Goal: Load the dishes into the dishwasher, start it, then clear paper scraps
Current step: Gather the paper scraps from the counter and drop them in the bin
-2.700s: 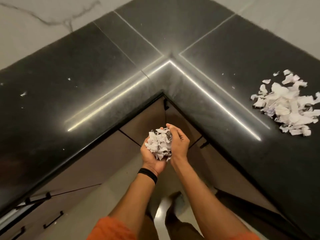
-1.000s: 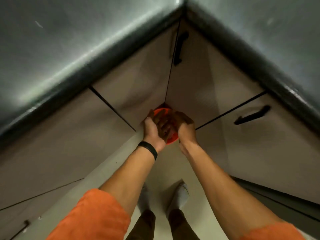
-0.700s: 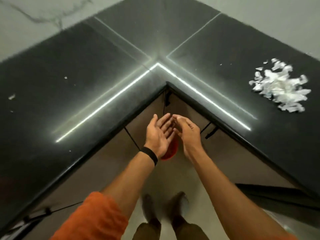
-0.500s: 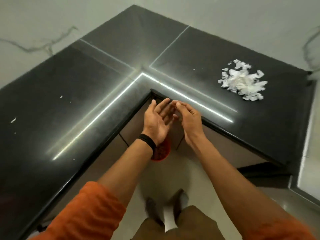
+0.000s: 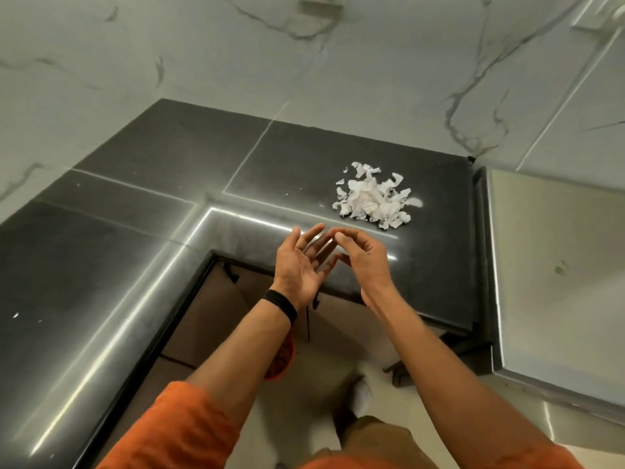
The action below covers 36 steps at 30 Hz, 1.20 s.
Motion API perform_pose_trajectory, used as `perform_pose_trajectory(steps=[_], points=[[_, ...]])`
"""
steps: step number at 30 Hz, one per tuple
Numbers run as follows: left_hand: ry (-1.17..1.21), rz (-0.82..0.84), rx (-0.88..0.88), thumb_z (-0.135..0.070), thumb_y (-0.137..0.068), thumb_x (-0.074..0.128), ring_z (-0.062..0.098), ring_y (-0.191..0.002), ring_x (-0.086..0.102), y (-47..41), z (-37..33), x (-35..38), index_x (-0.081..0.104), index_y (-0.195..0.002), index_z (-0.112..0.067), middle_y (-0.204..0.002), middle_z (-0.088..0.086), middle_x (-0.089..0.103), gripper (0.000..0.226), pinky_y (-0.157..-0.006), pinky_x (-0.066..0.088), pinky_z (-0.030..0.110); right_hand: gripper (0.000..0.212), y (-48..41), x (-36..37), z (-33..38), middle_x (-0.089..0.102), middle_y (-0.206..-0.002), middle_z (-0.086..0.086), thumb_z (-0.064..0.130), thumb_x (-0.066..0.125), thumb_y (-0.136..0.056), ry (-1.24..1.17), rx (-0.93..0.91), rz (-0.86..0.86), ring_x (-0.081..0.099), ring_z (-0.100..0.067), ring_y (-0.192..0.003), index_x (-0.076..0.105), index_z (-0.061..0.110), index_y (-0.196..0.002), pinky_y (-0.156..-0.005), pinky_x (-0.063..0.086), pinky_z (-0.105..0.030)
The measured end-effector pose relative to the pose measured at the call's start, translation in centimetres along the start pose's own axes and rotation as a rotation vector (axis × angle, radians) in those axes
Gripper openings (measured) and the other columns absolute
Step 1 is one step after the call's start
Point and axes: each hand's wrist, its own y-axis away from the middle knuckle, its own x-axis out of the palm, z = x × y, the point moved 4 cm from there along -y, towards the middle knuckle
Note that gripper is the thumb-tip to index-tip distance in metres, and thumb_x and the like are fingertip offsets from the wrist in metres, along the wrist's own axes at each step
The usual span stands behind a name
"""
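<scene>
Counter: black L-shaped worktop (image 5: 304, 157), glossy stone by the look of it, with pale seams and a long bright light streak reflected along the inner corner.
Wall: pale marble-look tiles (image 5: 338, 62) with dark grey veins, rising right behind the counter.
Right side: a flat brushed-metal surface (image 5: 558, 265) butts up against the end of the counter; can't tell what it belongs to.
Below: beige cabinet doors (image 5: 209, 319) with dark handles, and a light floor (image 5: 304, 401).
Bin: an orange basket-type thing (image 5: 282, 362) on the floor in the corner, mostly hidden behind the left forearm.
Paper scraps: a loose white heap (image 5: 372, 201) of torn, curly little pieces, some with faint print. It sits on the right leg of the counter, near the metal surface.
Stray bits: a few tiny white flecks (image 5: 15, 315) on the far left of the counter.
Left hand: (image 5: 299, 269) palm up, fingers spread and fairly straight, holding nothing; black wristband (image 5: 280, 304) on the wrist.
Right hand: (image 5: 363, 258) fingers loosely curled, nothing in it, fingertips right by the left hand's.
Where the hands are: both hover over the counter's front edge, just short of the heap, not touching it.
Clothes: orange sleeve (image 5: 179, 431).
</scene>
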Motion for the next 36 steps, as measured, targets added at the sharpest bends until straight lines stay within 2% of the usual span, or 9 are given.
perform_pose_trajectory(steps=[4,8,13,16,20,23,30,34,36], points=[[-0.02,-0.017,0.003,-0.046,-0.104,0.043,0.026,-0.123,0.065,-4.5,0.6,4.0,0.062,-0.134,-0.012,-0.127,0.011,0.071,0.049,-0.112,0.044,0.043,0.013,-5.2,-3.7,0.1,0.078,-0.102,-0.002,0.008,0.068,-0.096,0.08,-0.05,0.015,0.072,-0.013,-0.099,0.076,0.009,-0.105,-0.089,0.058,-0.031],[-0.002,-0.055,-0.019,-0.046,-0.104,0.044,0.026,-0.122,0.065,-8.6,1.9,6.8,0.063,-0.132,-0.012,-0.126,0.011,0.072,0.047,-0.112,0.044,0.043,0.012,-10.6,-8.4,-0.1,0.077,-0.094,0.006,0.01,0.072,-0.092,0.331,-0.105,-0.057,0.072,-0.009,-0.092,0.077,0.018,-0.099,-0.089,0.058,-0.031],[0.011,-0.078,-0.04,-0.048,-0.103,0.047,0.026,-0.123,0.065,-13.1,3.3,8.3,0.062,-0.136,-0.014,-0.128,0.01,0.071,0.05,-0.114,0.043,0.045,0.019,-15.8,-13.7,-0.4,0.071,-0.103,0.007,0.019,0.071,-0.093,0.665,-0.069,-0.208,0.067,-0.007,-0.085,0.073,0.021,-0.112,-0.081,0.057,-0.028],[0.021,-0.089,-0.04,-0.048,-0.103,0.047,0.026,-0.123,0.065,-14.6,3.6,8.4,0.063,-0.134,-0.014,-0.127,0.009,0.072,0.049,-0.113,0.044,0.045,0.026,-17.7,-14.5,-1.6,0.066,-0.108,0.006,0.03,0.073,-0.092,0.783,-0.043,-0.19,0.065,-0.013,-0.09,0.07,0.026,-0.117,-0.084,0.052,-0.031],[0.008,-0.088,-0.04,-0.047,-0.104,0.046,0.026,-0.123,0.065,-16.1,3.5,8.7,0.063,-0.133,-0.013,-0.127,0.009,0.071,0.048,-0.112,0.045,0.043,0.02,-18.4,-13.8,-2.6,0.07,-0.099,0.011,0.03,0.074,-0.091,0.76,0.019,-0.139,0.066,-0.008,-0.086,0.072,0.026,-0.11,-0.084,0.056,-0.033],[0.03,-0.105,-0.033,-0.046,-0.104,0.046,0.027,-0.122,0.066,-17.3,3.1,8.5,0.064,-0.131,-0.013,-0.127,0.011,0.071,0.046,-0.109,0.048,0.042,0.008,-18.5,-13.8,-2.1,0.07,-0.093,0.015,0.027,0.074,-0.091,0.704,0.027,-0.2,0.067,-0.005,-0.085,0.073,0.029,-0.099,-0.082,0.057,-0.03],[0.073,-0.116,-0.022,-0.039,-0.104,0.051,0.027,-0.118,0.067,-19.6,2.5,8.1,0.064,-0.128,-0.009,-0.127,0.014,0.071,0.041,-0.101,0.052,0.038,0.007,-16.6,-13.3,-0.2,0.074,-0.092,0.007,0.025,0.077,-0.09,0.264,0.053,-0.414,0.068,-0.01,-0.088,0.077,0.025,-0.097,-0.08,0.057,-0.028],[0.095,-0.042,-0.102,-0.045,-0.102,0.052,0.023,-0.103,0.068,-20.7,2.2,8.9,0.065,-0.129,-0.011,-0.132,0.015,0.068,0.045,-0.088,0.053,0.034,0.007,-15.9,-8.2,-0.3,0.077,-0.094,0.006,0.016,0.077,-0.089,0.103,0.116,-0.316,0.069,-0.012,-0.089,0.078,0.021,-0.094,-0.081,0.058,-0.028],[0.197,-0.009,-0.148,-0.046,-0.103,0.05,0.028,-0.114,0.067,-21.3,2.0,8.8,0.062,-0.131,-0.009,-0.133,0.018,0.067,0.048,-0.094,0.053,0.04,0.006,-16.0,-6.0,-0.7,0.077,-0.094,0.007,0.017,0.078,-0.089,0.137,0.113,-0.264,0.07,-0.011,-0.091,0.078,0.021,-0.093,-0.085,0.058,-0.03]])
